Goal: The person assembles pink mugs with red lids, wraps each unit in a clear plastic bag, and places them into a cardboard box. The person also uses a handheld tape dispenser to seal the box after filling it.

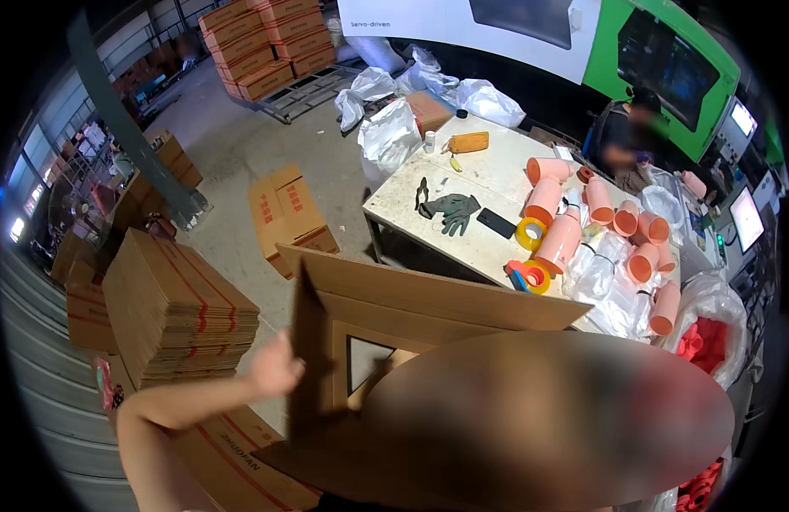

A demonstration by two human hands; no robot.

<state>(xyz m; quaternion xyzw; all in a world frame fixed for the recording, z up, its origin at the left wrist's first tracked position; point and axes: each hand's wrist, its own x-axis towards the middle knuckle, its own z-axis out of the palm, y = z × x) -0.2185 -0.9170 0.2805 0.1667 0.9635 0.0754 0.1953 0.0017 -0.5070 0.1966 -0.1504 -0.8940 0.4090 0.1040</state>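
A large open cardboard box (428, 299) stands in front of me, flaps up, with a light gap showing through its bottom. At the outer side of its left flap is my left hand (275, 369), close against the cardboard; its fingers are smeared, so their grip is unclear. My left forearm reaches in from the lower left. A big blurred patch covers the box's near right part, and my right hand does not show.
Flattened cartons (177, 307) are stacked at the left. A closed carton (290, 213) lies on the floor. Beyond the box, a white table (403, 200) bears pink cylinders (558, 241), tape rolls (531, 232), a glove (450, 211) and a phone (497, 224). A person (625, 136) sits farther back.
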